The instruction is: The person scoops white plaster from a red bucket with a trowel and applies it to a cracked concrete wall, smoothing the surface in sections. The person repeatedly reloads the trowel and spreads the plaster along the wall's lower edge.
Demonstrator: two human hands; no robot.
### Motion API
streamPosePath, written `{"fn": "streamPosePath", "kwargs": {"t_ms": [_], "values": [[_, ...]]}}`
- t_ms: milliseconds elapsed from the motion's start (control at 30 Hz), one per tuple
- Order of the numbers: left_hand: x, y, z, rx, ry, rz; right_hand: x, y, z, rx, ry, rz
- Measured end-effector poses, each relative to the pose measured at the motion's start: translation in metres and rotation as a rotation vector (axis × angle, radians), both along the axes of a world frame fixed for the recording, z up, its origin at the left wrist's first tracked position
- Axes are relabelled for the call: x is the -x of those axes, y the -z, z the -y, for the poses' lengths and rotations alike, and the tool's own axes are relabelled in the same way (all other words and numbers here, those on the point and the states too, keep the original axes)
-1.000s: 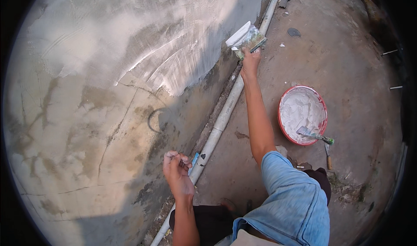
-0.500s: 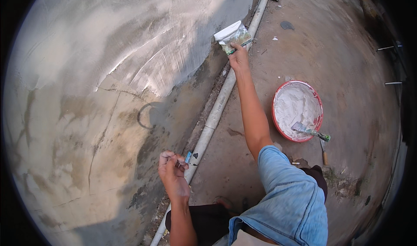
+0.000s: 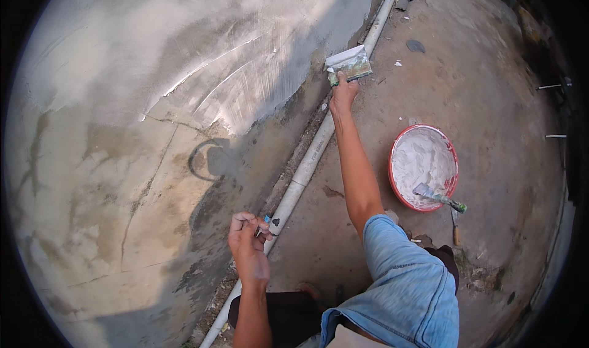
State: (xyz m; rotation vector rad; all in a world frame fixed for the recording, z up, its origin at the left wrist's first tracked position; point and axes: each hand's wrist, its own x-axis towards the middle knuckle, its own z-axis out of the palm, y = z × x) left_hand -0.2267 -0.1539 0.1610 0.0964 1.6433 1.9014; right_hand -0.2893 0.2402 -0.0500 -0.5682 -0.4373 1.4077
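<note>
My right hand (image 3: 343, 96) grips a wide, flat plastering blade (image 3: 353, 62) with white paste along its upper edge, held over the foot of the wall (image 3: 104, 164) beside a white pipe (image 3: 308, 162). Whether the blade touches the wall is unclear. Uneven white coating (image 3: 233, 72) covers the wall’s upper part. My left hand (image 3: 250, 245) is open, fingers loosely bent, with nothing visible in it, close to the pipe and a small blue patch by it. At right, a red-rimmed bowl (image 3: 423, 164) of white paste holds a scraper (image 3: 439, 196).
A wooden-handled tool (image 3: 456, 231) lies on the concrete ground (image 3: 503, 139) beside the bowl. A dark flat piece (image 3: 415, 45) and small debris lie farther up. The pipe runs diagonally along the wall’s base. Dark clutter with pale rods edges the far right.
My right hand has drawn slightly toward me, and the blade has turned, its white edge tilting less steeply. My left hand stays near the pipe with little change.
</note>
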Motion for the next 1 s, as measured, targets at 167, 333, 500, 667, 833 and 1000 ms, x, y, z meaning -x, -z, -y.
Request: {"fn": "streamPosePath", "kwargs": {"t_ms": [167,333,500,667,833,1000], "values": [[0.002,0.0,0.004,0.018,-0.011,0.01,-0.029,-0.059,0.024,0.039,-0.194,0.044],[-0.003,-0.003,-0.001,0.004,0.035,0.023,-0.061,-0.085,0.014,-0.001,-0.382,0.046],[-0.003,0.007,0.002,-0.04,0.106,0.015,-0.066,-0.112,0.019,-0.181,-0.484,0.017],[-0.006,0.003,-0.005,-0.006,0.111,0.009,-0.068,-0.116,0.016,-0.052,-0.742,-0.332],[-0.009,0.003,-0.01,0.021,0.114,0.014,-0.07,-0.1,0.014,0.011,-0.732,-0.255],[-0.009,0.004,-0.013,0.049,0.143,0.014,-0.064,-0.072,-0.007,0.011,-0.498,0.11]]}}
